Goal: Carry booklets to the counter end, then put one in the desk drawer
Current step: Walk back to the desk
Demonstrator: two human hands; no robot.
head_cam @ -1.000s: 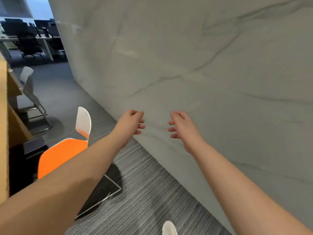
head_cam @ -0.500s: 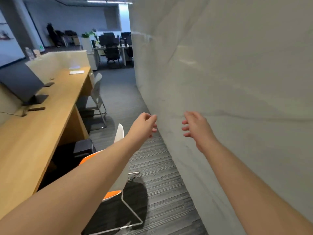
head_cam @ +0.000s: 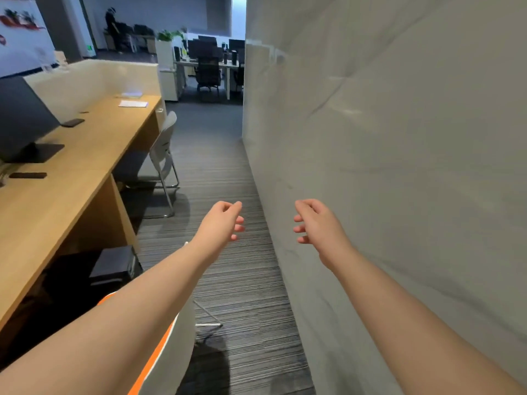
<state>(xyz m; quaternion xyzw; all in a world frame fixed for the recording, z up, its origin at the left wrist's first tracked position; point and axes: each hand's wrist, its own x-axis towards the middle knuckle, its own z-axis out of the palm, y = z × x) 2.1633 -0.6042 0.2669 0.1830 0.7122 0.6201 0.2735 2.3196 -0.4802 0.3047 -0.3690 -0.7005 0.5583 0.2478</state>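
View swings off wall (head_cam: 399,138) onto counter (head_cam: 71,172); papers (head_cam: 133,103) at its far end. My left hand (head_cam: 219,223), right hand (head_cam: 319,226) loosely curled, empty; booklets unfetched.

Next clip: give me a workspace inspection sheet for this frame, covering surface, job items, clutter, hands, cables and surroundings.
Surface: long wooden counter on the left, mostly bare.
Job's things: flat white papers or booklets lie at the counter's far end; which they are is too small to tell. No drawer seen open.
Clutter: monitor, dark phone and a flat black device on the counter; black box on the floor beneath it.
Hands: left hand and right hand held out in front, loosely curled, both empty.
Cables: nothing seen clearly.
Surroundings: marble wall on the right, striped carpet, grey chair, orange chair below the left arm, office desks beyond.
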